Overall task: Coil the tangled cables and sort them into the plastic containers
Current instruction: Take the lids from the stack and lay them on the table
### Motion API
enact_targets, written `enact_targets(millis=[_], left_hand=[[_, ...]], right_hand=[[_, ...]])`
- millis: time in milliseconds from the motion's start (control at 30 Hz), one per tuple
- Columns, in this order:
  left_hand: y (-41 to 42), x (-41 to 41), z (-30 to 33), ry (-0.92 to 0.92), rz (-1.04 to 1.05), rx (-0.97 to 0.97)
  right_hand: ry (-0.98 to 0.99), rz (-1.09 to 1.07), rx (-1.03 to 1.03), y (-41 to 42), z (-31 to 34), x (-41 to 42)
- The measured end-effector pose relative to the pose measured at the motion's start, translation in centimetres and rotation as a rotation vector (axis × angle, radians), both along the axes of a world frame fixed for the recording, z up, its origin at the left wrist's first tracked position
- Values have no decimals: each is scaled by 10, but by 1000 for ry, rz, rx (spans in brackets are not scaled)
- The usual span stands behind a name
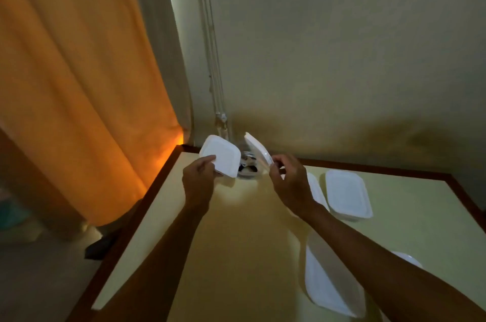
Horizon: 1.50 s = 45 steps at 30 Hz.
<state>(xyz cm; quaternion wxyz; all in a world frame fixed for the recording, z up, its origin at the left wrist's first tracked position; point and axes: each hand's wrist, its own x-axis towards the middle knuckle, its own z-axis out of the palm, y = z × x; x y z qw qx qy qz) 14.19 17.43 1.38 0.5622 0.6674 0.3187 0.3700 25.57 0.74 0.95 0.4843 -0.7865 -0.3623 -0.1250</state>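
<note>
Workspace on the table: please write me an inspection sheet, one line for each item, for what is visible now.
Surface: pale table with dark wooden edge, set in a wall corner.
Job's things: square white container; tilted white lid; closed container; more white pieces near the right arm.
Clutter: nothing seen.
Grippers: left hand grips the square container; right hand pinches the tilted lid.
Cables: dark tangle between the hands, blurred.
Surroundings: orange curtain; wall cords.

I see an orange curtain at left, a pale wall ahead with thin cords running down it, and a dark-rimmed table.
</note>
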Motion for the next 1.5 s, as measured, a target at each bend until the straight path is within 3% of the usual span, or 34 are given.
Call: enact_targets(millis=[167, 233, 367, 500, 667, 767, 1000, 1200, 1267, 1367, 1500], left_hand=[[67, 13, -24, -67, -134, -219], [81, 20, -40, -41, -183, -158], [104, 29, -70, 345, -124, 389], [108, 22, -83, 680, -188, 822], [108, 23, -90, 860, -201, 1157], [107, 31, -92, 827, -214, 1291], [91, 25, -89, 799, -322, 1303], [34, -73, -89, 712, -321, 1151], [6, -117, -86, 750, -343, 1100], [-25, -158, -73, 825, -312, 1048], [-31, -151, -68, 839, -257, 1026]], right_hand=[[-263, -4, -317, 49, -18, 44], [-335, 30, -511, 66, -32, 59], [-421, 102, -882, 86, -58, 72], [-524, 161, -949, 91, -73, 74], [-485, 176, -917, 98, -80, 70], [-451, 173, -945, 96, -84, 62], [-366, 315, -1040, 61, -56, 9], [-352, 461, -1105, 0, -54, -55], [-294, 462, -963, -24, -55, -77], [-241, 312, -591, -51, -66, -103], [-64, 116, -521, -31, -66, -115]])
